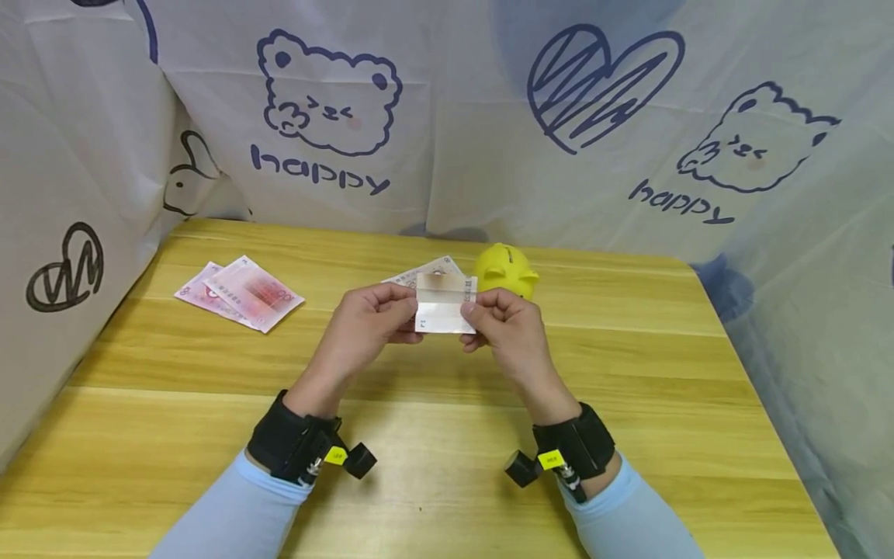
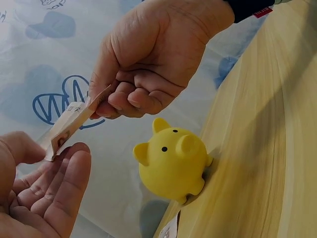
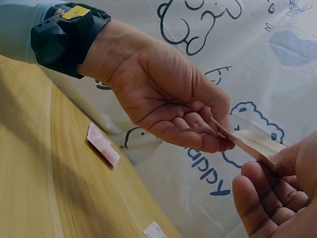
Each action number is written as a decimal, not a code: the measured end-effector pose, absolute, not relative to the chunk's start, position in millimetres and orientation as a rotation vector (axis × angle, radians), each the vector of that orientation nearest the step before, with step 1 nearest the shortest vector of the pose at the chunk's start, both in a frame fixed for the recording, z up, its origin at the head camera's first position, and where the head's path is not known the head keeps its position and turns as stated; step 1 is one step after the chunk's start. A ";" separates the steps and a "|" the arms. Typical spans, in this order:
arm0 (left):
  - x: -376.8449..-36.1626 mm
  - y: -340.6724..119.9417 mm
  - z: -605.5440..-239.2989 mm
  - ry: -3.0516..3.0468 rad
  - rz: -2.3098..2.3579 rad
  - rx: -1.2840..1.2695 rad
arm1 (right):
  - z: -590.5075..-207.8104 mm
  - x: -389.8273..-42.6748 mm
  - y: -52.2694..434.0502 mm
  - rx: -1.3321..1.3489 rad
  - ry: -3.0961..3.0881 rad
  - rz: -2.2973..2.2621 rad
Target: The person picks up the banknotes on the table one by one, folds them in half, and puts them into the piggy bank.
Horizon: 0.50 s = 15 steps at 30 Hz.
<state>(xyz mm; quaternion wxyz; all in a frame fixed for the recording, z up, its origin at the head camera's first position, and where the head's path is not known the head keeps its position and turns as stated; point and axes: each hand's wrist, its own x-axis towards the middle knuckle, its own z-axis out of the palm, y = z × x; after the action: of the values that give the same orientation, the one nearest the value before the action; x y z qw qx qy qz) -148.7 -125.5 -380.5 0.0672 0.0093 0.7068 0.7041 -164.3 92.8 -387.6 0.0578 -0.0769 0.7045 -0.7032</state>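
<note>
Bear-print sheet behind the counter [image 1: 447,435] — left hand [image 1: 363,322] and right hand [image 1: 513,326] each pinch the folded banknote [image 1: 445,307]; uneven pulling (piggy bank [image 1: 506,270] just beyond) could tear it.

Left hand [image 1: 370,318] and right hand [image 1: 506,322] pinch a folded banknote [image 1: 445,304].

The word "happy" is printed in dark blue on the white cloth [image 1: 447,116] behind the worktop, far beyond the fingers. It stands once under the left bear drawing [image 1: 328,93] and once under the right bear drawing [image 1: 754,140]. The folded banknote [image 1: 445,304] between the fingers has small print, too small to read. The yellow tags [image 1: 336,456] on the wrist straps also cannot be read.
</note>
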 end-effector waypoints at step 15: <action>-148.2 -126.3 -377.1 2.101 2.177 0.001 | -390.1 -163.2 94.5 -0.303 2.058 -2.196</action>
<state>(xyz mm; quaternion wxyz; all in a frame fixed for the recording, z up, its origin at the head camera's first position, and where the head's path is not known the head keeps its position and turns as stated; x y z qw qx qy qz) -148.2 -126.3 -377.1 0.0581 0.0002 0.6933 0.7183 -163.2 94.5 -390.1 0.0586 -0.1001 0.6791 -0.7248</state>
